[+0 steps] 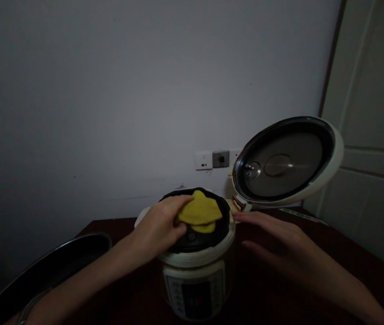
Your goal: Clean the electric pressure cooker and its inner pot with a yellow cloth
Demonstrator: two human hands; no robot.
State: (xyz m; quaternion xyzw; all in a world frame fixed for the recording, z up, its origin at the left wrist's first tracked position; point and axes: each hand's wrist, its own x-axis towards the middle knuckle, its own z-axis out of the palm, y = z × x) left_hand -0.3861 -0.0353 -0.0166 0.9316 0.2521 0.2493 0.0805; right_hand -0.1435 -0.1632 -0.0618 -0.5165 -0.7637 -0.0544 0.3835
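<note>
I have the yellow cloth [201, 208] over the mouth of the cooker [195, 258], within its rim, folded, its longer spread running roughly nine to three o'clock; the left hand [158, 221] is on it from between eight and nine, gripping the cloth's edge between thumb and fingers; the right hand [284, 239] lies between three and four, farther from the cloth, holding nothing that I can see, fingers extended, thumb parted, fingertips at the rim near the hinge; whether they press there or merely hover, I can't tell; the open lid [279, 164] tilts up at two o'clock; at eight, a dark pan [80, 253] on the table [119, 224] is partly hidden by the left forearm and cut off by the frame; dim light leaves me unable to judge whether the cloth touches the cooker's inside, or to read its panel [196, 298].
</note>
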